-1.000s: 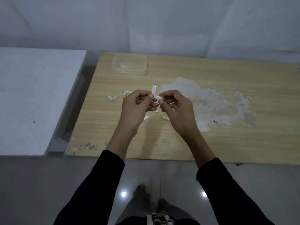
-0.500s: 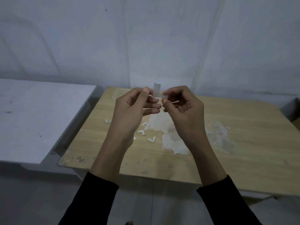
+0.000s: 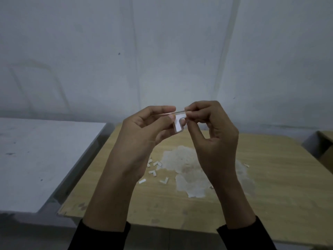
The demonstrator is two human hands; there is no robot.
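The small white angled piece [image 3: 178, 124] sits at the centre of my view, held up in the air above the far edge of the wooden table [image 3: 270, 177] and pinched from both sides. At its 9 o'clock, the left hand [image 3: 144, 130] grips it between thumb and forefinger tip, with the other fingers loosely curled beneath. At its 3 o'clock, the right hand [image 3: 214, 134] pinches the other end the same way, its remaining fingers folded into the palm. One leg of the piece hangs down towards 6 o'clock between the two pinches. A thin pale edge runs across the top from one grip to the other; I cannot tell what it is. Below the hands, several loose white corner pieces [image 3: 155, 168] lie scattered on the wood, just beside a pale patch [image 3: 191, 170] at their 3 o'clock. A grey-white table [image 3: 45, 156] stands at 9 o'clock, and black sleeves [image 3: 100, 237] cover both forearms at 6 o'clock.
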